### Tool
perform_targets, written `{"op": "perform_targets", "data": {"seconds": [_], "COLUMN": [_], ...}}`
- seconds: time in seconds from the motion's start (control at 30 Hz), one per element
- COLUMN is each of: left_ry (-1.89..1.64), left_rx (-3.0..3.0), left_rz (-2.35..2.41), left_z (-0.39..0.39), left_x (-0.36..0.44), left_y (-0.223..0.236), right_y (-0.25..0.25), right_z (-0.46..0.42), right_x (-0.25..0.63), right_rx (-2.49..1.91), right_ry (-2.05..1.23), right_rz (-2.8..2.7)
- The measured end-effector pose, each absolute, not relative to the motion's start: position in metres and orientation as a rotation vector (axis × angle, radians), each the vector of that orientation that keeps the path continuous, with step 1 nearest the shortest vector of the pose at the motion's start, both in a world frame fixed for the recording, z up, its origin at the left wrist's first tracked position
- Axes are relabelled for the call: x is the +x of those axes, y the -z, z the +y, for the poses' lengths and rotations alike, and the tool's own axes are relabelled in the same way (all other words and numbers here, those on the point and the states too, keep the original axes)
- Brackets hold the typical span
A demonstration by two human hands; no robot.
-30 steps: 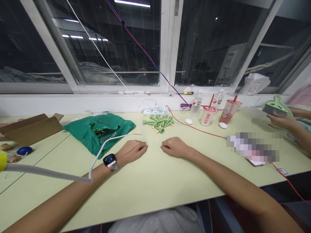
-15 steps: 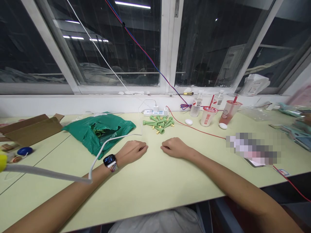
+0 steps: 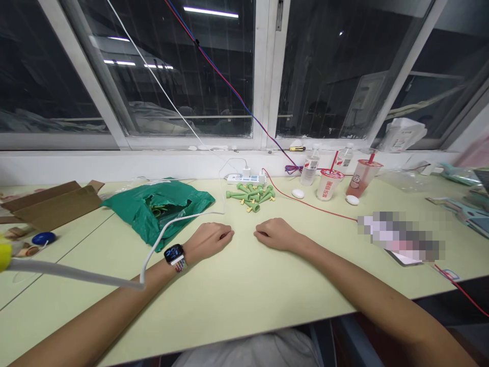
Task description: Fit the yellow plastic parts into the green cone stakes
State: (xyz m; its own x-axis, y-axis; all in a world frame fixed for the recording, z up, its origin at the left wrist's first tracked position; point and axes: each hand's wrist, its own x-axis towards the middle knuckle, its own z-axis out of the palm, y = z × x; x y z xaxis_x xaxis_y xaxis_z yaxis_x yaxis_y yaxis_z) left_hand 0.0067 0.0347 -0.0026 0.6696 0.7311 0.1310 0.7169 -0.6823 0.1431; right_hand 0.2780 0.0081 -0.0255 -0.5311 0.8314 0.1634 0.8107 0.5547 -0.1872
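Observation:
My left hand [image 3: 210,238], with a smartwatch [image 3: 174,254] on its wrist, rests on the pale yellow-green table as a loose fist. Facing it across a short gap, my right hand [image 3: 278,234] is also curled closed on the tabletop. Nothing shows in either fist. Just beyond both hands lies a heap of green plastic horn-shaped pieces [image 3: 255,208] with small yellow parts on them. A torn green plastic bag [image 3: 132,209] sits left of the heap, close to my left hand, and similar green pieces show through its hole.
A white cable [image 3: 168,223] arcs over the bag and my left forearm. Behind the heap lies a power strip [image 3: 244,179]. A cardboard box [image 3: 57,204] stands at left. Drink cups [image 3: 329,186], bottles [image 3: 308,171] and two white oval objects [image 3: 298,194] stand right. A blurred-out item [image 3: 401,238] lies near my right forearm.
The whole view has shifted very slightly, with the scene a little lower and to the right. My hands keep the same closed pose and place on the table.

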Motion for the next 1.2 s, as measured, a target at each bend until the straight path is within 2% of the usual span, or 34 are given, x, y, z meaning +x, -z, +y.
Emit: {"op": "perform_targets", "data": {"seconds": [1.2], "left_ry": [-0.283], "left_rx": [2.814], "left_rz": [1.201], "left_z": [0.0336], "left_x": [0.0067], "left_y": [0.0014], "right_y": [0.0249], "right_z": [0.0078], "right_x": [0.2776], "right_rx": [-1.386], "right_ry": [-0.109], "right_rz": [-2.578]}}
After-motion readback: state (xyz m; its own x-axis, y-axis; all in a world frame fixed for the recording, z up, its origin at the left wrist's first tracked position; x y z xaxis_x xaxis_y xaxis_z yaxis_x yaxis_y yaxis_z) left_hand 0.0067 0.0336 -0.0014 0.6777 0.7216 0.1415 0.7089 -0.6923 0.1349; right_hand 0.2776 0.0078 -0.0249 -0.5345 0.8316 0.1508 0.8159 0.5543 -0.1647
